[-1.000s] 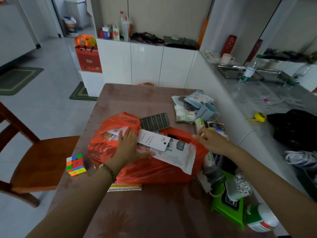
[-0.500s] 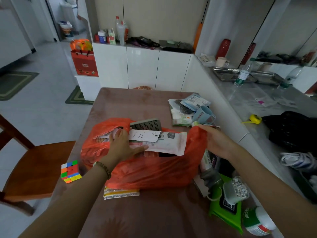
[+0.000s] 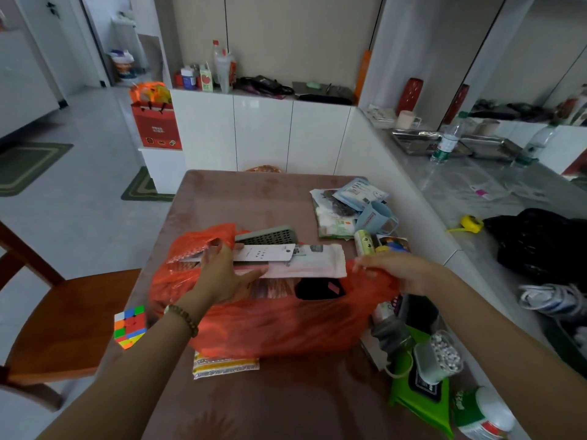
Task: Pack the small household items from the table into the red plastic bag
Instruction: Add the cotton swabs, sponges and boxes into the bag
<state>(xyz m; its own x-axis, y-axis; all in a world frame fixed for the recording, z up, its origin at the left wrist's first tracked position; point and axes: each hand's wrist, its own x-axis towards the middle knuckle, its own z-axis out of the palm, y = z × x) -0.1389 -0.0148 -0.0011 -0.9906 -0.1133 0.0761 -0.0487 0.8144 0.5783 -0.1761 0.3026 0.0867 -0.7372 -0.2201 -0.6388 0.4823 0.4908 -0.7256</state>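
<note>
The red plastic bag (image 3: 279, 325) lies open on the brown table (image 3: 241, 201), its mouth facing away from me. My left hand (image 3: 222, 277) holds flat white packets (image 3: 305, 260) at the bag's mouth, with the thumb under them. A grey-green perforated tray (image 3: 270, 236) sticks out behind the packets. My right hand (image 3: 394, 269) grips the bag's right rim and holds it up. A dark item (image 3: 317, 289) shows inside the bag.
A colour cube (image 3: 130, 325) sits at the table's left edge beside a wooden chair (image 3: 63, 325). A yellow packet (image 3: 225, 366) lies under the bag. Wipes, a cotton-swab jar (image 3: 438, 357), a bottle and pouches (image 3: 346, 208) crowd the table's right side. A counter runs along the right.
My right hand took hold of the bag's right rim and lifted it. The bag's mouth rose around the white packets, which slid further in under my left hand.
</note>
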